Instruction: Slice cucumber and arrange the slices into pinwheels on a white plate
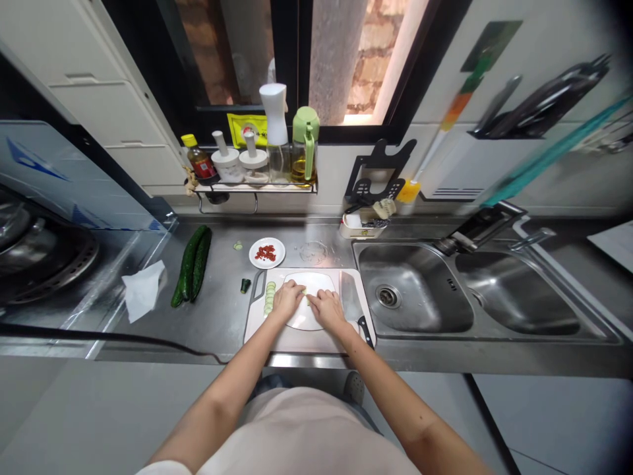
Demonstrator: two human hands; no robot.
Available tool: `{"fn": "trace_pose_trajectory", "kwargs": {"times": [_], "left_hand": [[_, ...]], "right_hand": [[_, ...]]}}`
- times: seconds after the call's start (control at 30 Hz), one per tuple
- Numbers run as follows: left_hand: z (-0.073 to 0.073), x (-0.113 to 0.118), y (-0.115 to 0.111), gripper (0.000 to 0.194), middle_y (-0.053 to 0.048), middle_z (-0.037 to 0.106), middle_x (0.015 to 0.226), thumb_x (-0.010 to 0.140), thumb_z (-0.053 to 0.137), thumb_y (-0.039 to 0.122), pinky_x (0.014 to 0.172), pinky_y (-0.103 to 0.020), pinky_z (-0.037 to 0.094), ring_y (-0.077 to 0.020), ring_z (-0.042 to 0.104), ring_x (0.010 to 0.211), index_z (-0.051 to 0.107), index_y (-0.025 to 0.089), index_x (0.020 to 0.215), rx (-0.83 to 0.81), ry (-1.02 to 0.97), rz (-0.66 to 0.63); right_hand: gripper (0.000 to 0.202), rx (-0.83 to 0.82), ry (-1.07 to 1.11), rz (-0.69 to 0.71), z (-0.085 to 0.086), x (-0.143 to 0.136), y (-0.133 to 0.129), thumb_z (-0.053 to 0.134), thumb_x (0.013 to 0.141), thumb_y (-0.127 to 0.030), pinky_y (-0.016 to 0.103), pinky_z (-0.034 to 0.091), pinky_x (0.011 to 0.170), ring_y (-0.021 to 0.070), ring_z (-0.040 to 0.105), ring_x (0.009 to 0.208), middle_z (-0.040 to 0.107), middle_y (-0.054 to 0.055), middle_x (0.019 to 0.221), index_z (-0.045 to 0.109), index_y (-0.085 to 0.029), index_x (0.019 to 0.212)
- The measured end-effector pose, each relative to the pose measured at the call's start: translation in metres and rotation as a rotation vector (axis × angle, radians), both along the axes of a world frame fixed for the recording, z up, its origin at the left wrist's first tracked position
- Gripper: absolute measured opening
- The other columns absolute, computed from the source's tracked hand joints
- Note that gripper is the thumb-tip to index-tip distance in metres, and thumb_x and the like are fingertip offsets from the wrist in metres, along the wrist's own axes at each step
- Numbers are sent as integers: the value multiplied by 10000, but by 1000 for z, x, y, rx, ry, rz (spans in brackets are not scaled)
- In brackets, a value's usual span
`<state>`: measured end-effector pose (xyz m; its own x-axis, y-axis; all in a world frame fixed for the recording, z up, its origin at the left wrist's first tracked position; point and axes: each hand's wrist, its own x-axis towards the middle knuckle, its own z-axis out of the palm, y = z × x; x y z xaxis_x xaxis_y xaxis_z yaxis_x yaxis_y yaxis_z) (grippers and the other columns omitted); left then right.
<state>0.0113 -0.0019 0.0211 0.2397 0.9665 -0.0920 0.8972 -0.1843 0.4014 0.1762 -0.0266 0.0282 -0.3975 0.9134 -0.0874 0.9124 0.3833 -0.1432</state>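
Observation:
Both hands work over a white plate [301, 321] that lies on a cutting board [291, 343]. The fingers of my left hand [288, 300] are pinched at a pale green cucumber slice [305, 291] over the plate. Facing it, my right hand [326, 309] is closed too, its fingertips at the same small pieces; they partly hide them. A row of overlapping cucumber slices [270, 298] lies on the board left of the plate. On the board's right side rests a kitchen knife [351, 298] with a black handle, close to my right hand.
Whole cucumbers [191, 266], a paper towel [143, 290] and a cucumber end [245, 285] lie left. Behind the board is a small plate of red pieces [267, 253]. A double sink [420, 290] is at the right. A rack of condiments [257, 187] hangs behind.

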Motion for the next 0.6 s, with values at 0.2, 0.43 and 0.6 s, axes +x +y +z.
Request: {"fn": "trace_pose_trajectory", "kwargs": {"times": [0.2, 0.43, 0.6], "left_hand": [[-1, 2, 2, 280, -42, 569, 1008, 920, 463, 363, 764, -261, 408, -169, 522, 958, 668, 307, 1103, 6, 16, -2], [-1, 4, 10, 285, -47, 575, 1000, 928, 449, 346, 760, -261, 401, -168, 525, 949, 669, 299, 1104, 28, 12, 8], [2, 7, 18, 283, -46, 574, 1002, 929, 443, 345, 733, -257, 397, -172, 522, 962, 668, 300, 1095, 31, 10, 12]], "right_hand": [[349, 30, -37, -8, 0, -4, 0, 365, 962, -362, 334, 220, 781, 212, 469, 912, 602, 91, 980, 613, -264, 1187], [365, 8, -62, -26, 1, -9, 8, 339, 968, -312, 349, 220, 819, 216, 492, 917, 625, 110, 969, 603, -233, 1207], [378, -10, -76, -48, 4, -10, 16, 332, 969, -319, 360, 221, 836, 223, 503, 931, 636, 113, 984, 601, -241, 1223]]}}
